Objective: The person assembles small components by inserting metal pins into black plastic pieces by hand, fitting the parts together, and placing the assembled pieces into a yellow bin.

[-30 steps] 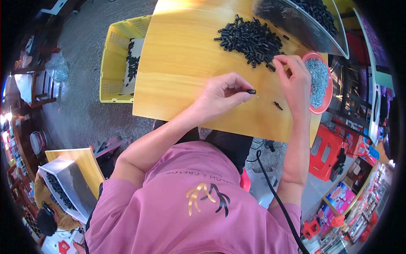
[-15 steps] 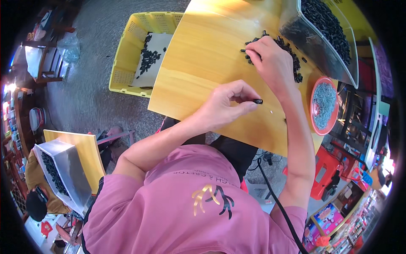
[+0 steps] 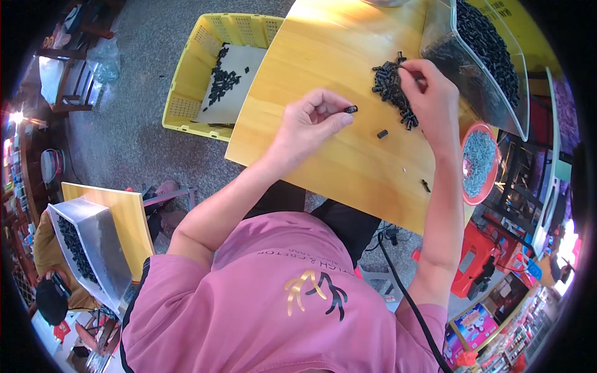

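My left hand (image 3: 305,127) is over the wooden table, thumb and fingers pinched on a short black cylindrical piece (image 3: 351,109). To its right, my right hand (image 3: 434,96) reaches to a pile of similar black pieces (image 3: 388,84). The thumb and index fingertip of that hand come together at the pile's right edge; whether a piece is between them is hard to make out. One loose black cylinder (image 3: 382,133) lies between the two hands, and a thinner dark piece (image 3: 425,186) rests by my right forearm.
A clear bin (image 3: 491,78) full of black pieces stands at the far right, with a red bowl (image 3: 465,186) of small pale metallic parts below it. Left of the table (image 3: 292,81) is a yellow crate (image 3: 177,93) holding black pieces. Another person (image 3: 53,248) sits lower left.
My left hand has moved left and away from me, still pinching its black piece. The right hand has shifted right, uncovering more of the pile. A loose cylinder now shows on the table between them.
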{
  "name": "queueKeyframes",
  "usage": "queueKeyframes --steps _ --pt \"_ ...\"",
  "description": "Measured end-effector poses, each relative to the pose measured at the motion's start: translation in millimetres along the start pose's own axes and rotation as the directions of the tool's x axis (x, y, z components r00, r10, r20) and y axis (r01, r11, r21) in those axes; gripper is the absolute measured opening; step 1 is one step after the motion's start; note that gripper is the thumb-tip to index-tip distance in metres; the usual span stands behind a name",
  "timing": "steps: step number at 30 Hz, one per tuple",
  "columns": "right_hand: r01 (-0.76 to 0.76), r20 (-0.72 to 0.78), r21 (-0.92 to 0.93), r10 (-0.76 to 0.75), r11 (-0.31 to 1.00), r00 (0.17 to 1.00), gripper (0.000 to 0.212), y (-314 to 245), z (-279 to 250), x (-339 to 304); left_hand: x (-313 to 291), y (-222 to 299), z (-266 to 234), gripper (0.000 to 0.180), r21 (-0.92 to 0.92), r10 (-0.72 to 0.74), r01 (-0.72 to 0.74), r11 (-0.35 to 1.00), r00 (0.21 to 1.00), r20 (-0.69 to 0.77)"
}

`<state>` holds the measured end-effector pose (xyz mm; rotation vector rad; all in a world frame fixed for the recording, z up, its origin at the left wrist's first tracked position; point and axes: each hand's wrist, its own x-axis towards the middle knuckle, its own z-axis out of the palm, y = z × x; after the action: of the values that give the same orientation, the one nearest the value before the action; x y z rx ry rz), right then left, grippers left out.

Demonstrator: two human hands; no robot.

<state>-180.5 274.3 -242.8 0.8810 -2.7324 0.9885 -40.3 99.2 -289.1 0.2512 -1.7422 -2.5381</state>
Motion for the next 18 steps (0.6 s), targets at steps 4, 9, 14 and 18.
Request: queueKeyframes --steps 4,9,14,18 --pt "-0.216 0.000 0.348 0.230 0.912 0.973 0.018 3 -14 -30 0 0 3 0.016 0.020 -0.013 0.013 1.000 1.000 0.005" --pt "-0.396 0.179 0.614 0.368 0.683 0.912 0.020 -11 -24 -74 -3 -2 19 0.017 0.150 -0.053 0.041 0.988 0.995 0.079" --pt "-0.383 0.187 0.699 0.362 0.604 0.913 0.019 -25 -23 -101 -7 -7 35 0.019 0.053 -0.093 0.085 0.995 0.979 0.182" --pt "-0.337 0.161 0.743 0.335 0.579 0.929 0.018 -31 -24 -110 -8 -4 45 0.020 0.087 -0.110 0.095 0.992 0.975 0.195"
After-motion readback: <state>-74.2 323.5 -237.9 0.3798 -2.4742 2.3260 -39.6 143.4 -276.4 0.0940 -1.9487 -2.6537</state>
